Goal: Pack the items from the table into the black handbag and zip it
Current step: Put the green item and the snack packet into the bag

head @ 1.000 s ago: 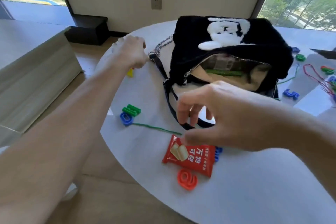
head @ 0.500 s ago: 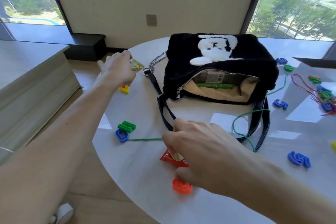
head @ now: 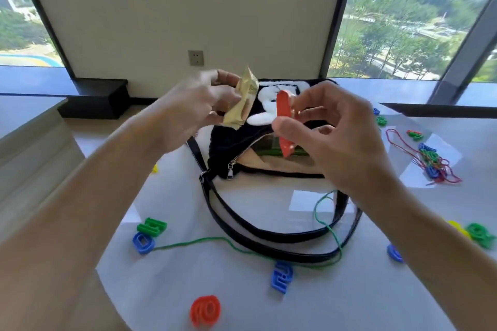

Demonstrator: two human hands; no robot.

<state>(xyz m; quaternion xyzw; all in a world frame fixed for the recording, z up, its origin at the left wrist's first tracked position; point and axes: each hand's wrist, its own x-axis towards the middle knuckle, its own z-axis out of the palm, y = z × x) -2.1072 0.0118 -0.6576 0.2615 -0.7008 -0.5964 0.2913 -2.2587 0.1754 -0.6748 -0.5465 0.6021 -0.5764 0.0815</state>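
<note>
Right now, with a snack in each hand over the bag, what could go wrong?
1. The right hand pinches the red packet only by its edge, so it might slip and miss the handbag's opening.
2. The left hand brings the gold packet in too; both together may crowd the narrow gap.
3. The green string lies across the black strap and could snag if the bag is pulled.

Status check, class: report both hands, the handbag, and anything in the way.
Left hand holds gold packet; right hand holds red packet. Black handbag unzipped, below both. Nothing blocks the opening.
</note>
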